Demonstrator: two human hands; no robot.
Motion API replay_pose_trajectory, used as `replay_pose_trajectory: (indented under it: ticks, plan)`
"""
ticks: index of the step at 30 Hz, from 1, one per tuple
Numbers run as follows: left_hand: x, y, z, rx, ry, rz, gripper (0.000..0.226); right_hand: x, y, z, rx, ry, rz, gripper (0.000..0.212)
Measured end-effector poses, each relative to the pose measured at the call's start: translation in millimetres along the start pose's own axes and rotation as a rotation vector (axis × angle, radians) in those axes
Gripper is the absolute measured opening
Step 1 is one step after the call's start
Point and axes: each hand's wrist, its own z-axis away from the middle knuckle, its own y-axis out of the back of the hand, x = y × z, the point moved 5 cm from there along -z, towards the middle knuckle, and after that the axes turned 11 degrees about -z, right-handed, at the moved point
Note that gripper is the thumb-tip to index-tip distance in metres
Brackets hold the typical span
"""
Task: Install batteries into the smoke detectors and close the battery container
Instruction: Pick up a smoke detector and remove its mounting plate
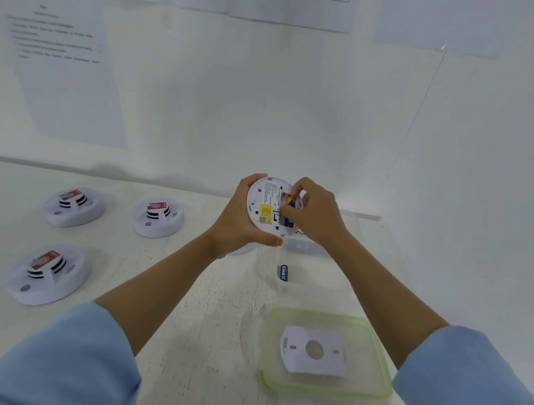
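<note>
Gripping one detector (267,202) near the table's (204,331) far edge, the left hand (242,219) is steadying it; the right hand (316,213) is pinching a battery (290,202) at its back. Three detectors (75,206) are lying left, one spare battery (284,273) in the open middle.

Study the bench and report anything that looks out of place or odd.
One loose battery lies on the table, outside any container. A white mounting plate rests on the green-rimmed lid, an odd spot for it. Nothing looks spilled or damaged.
</note>
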Motion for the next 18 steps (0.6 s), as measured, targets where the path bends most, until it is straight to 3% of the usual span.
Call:
replay_pose_trajectory:
  ticks: [13, 18]
  plan:
    - [-2.2, 3.0, 2.5, -0.015, 0.0, -0.003, 0.097, 0.6, 2.2, 3.6, 0.061, 0.023, -0.089, 0.03]
    - [-1.9, 1.7, 0.9, -0.028, -0.016, -0.005, 0.098, -1.5, 2.1, 3.7, 0.097, 0.077, 0.005, 0.03]
